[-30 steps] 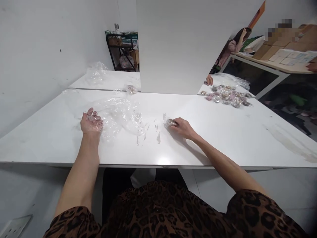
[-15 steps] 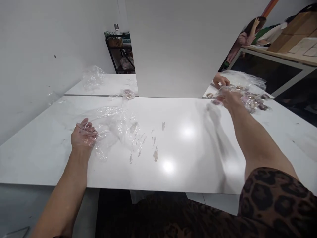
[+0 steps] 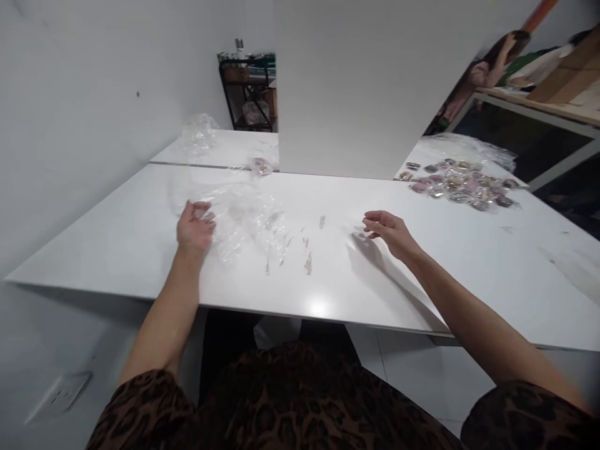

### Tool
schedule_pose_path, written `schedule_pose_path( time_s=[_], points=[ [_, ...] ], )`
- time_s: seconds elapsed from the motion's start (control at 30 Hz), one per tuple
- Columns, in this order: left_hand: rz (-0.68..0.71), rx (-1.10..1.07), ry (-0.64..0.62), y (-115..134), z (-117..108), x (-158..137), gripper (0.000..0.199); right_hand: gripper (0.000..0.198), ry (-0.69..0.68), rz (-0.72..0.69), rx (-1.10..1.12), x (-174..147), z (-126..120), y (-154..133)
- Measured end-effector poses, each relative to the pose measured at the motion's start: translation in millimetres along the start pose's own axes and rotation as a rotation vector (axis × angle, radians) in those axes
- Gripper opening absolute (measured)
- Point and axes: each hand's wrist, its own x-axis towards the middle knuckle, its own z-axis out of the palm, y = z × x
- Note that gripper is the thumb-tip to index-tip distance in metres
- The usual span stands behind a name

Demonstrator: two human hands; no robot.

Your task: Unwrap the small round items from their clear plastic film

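Observation:
My left hand is raised over the left part of the white table, its fingers curled at the near-left edge of a crumpled clear plastic bag. Film runs against the fingers, and the hand appears to grip it loosely. To the right, my right hand hovers above the tabletop with fingers stretched forward and slightly apart. Nothing distinct shows in it; motion blurs the fingertips a little. Beyond it lies a spread of small clear-wrapped packets, pinkish, brown and dark.
A tall white panel stands upright behind the white table. One wrapped packet lies by its left edge. More clear plastic sits back left. A black shelf is behind. People sit beyond a bench at right.
My right hand has drawn back from the packets toward the table's middle. The other person's hand beside them has left view. My left hand has risen slightly, and the view has shifted.

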Motion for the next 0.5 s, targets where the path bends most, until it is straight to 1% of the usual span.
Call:
schedule_pose_path(
  time_s=[0.1, 0.17, 0.23, 0.27, 0.3, 0.4, 0.43, 0.5],
  points=[
    [0.037, -0.01, -0.056, -7.5, 0.2, -7.4, 0.033, 0.072, -0.187, -0.049, -0.165, -17.6, 43.7, -9.9],
    [0.074, 0.005, -0.144, -10.5, -2.1, -15.5, 0.033, 0.084, -0.278, -0.088, -0.313, -19.0, 76.8, -14.5],
    [0.108, 0.071, -0.251, -11.2, -5.7, -27.7, 0.032, 0.091, -0.327, -0.166, -0.455, -16.2, 110.7, -17.5],
    [0.12, 0.127, -0.303, -11.2, -8.1, -35.0, 0.03, 0.088, -0.345, -0.215, -0.514, -14.1, 126.8, -18.7],
    [0.127, 0.199, -0.354, -11.1, -11.0, -42.5, 0.028, 0.077, -0.36, -0.264, -0.562, -12.0, 141.8, -19.9],
    [0.118, 0.493, -0.511, -13.1, -21.9, -62.8, 0.027, 0.023, -0.412, -0.346, -0.616, -8.7, 177.6, -24.1],
    [0.108, 0.599, -0.559, -14.9, -25.5, -67.9, 0.029, 0.014, -0.44, -0.351, -0.576, -9.5, 186.3, -25.8],
    [0.122, 0.782, -0.63, -20.3, -30.1, -76.0, 0.035, 0.015, -0.508, -0.348, -0.434, -15.8, 199.5, -29.6]
  ],
)
